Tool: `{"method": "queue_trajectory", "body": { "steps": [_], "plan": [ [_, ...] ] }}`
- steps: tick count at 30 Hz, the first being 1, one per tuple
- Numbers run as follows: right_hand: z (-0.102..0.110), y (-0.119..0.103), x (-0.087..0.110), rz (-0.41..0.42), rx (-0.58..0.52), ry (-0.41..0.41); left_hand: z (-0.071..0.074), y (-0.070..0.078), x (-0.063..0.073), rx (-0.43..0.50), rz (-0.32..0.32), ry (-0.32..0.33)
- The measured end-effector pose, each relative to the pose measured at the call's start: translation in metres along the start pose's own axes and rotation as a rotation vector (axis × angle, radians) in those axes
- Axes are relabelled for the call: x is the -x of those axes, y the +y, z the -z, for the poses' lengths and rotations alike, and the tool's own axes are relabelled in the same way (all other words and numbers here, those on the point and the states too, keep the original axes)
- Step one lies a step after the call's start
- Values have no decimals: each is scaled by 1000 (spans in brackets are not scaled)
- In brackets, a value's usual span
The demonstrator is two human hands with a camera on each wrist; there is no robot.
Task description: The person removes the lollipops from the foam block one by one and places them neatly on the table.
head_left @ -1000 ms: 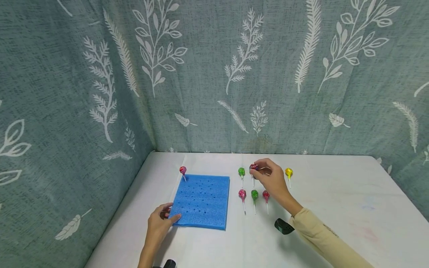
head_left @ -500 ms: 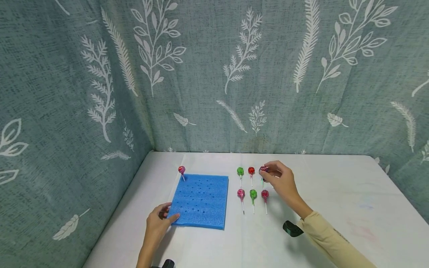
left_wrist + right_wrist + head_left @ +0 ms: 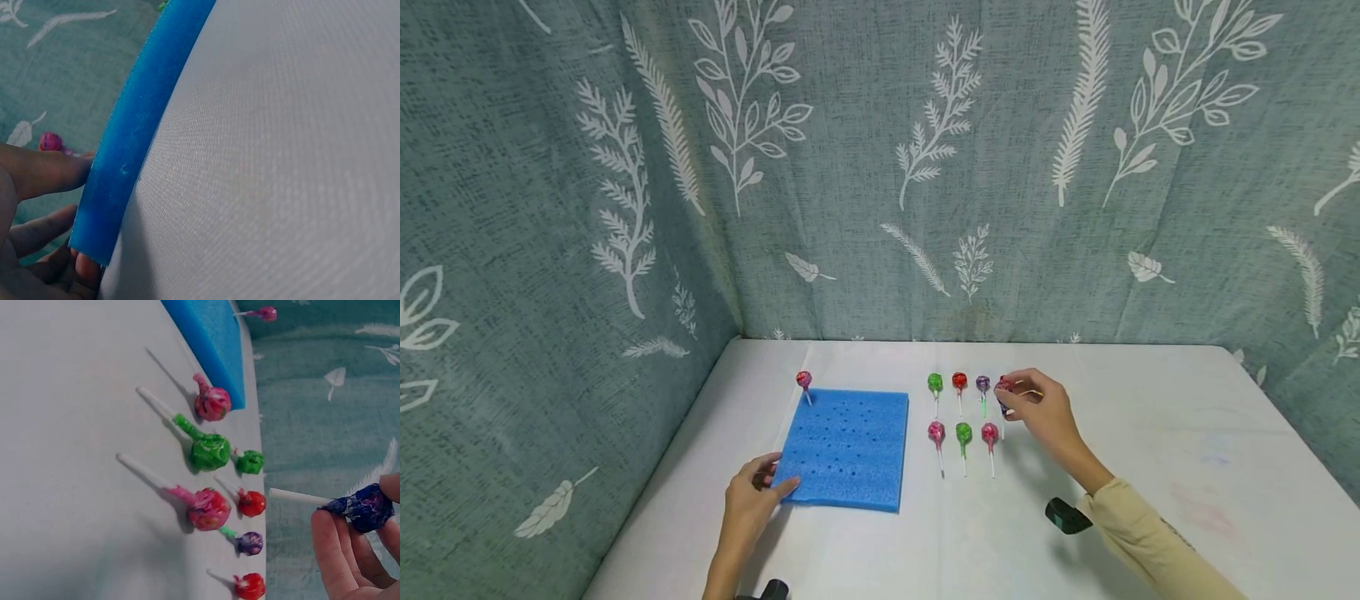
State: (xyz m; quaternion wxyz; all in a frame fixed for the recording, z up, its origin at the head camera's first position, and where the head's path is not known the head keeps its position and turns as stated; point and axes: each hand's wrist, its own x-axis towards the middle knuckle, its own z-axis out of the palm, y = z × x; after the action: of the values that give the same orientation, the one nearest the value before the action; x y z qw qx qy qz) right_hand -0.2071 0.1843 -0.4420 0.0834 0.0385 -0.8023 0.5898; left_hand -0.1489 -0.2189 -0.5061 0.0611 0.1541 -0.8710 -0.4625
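Observation:
My left hand (image 3: 754,493) holds the near left corner of a blue foam board (image 3: 838,490) dotted with small holes, thumb above and fingers at the underside. At the board's far left corner a pink-red lollipop (image 3: 804,379) stands upright. My right hand (image 3: 1043,410) pinches the wrapped head of a dark blue-purple lollipop (image 3: 370,509), its white stick free. This hand is over the right end of the back row, where the right wrist view shows a red lollipop (image 3: 251,586). Left of it lie green (image 3: 935,382), red (image 3: 959,381) and purple (image 3: 983,383) lollipops.
A front row holds a pink lollipop (image 3: 936,432), a green lollipop (image 3: 963,432) and a pink-red lollipop (image 3: 990,433). They lie on a white-covered table (image 3: 1120,467). A green leaf-patterned curtain (image 3: 850,208) hangs behind and to the left.
My right hand has moved rightward along the back row, uncovering the red and then the purple lollipop. A yellow lollipop, visible a second ago, is out of sight. My left hand stays on the board.

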Motion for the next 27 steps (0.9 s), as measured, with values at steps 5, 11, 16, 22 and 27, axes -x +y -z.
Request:
{"method": "queue_trajectory", "body": {
  "steps": [5,11,16,22,27],
  "plan": [
    [5,10,3,-64,-13,-13,-1,0,0,4,-1,-3],
    [7,20,5,-165,24,-9,-1,-1,1,3,6,-3],
    [10,30,6,-257,47,-24,-1,-1,1,4,9,1],
    [10,42,4,-314,87,-46,0,-3,1,0,6,9],
    [9,51,3,-335,170,-44,0,-3,1,8,-11,1]
  ]
}}
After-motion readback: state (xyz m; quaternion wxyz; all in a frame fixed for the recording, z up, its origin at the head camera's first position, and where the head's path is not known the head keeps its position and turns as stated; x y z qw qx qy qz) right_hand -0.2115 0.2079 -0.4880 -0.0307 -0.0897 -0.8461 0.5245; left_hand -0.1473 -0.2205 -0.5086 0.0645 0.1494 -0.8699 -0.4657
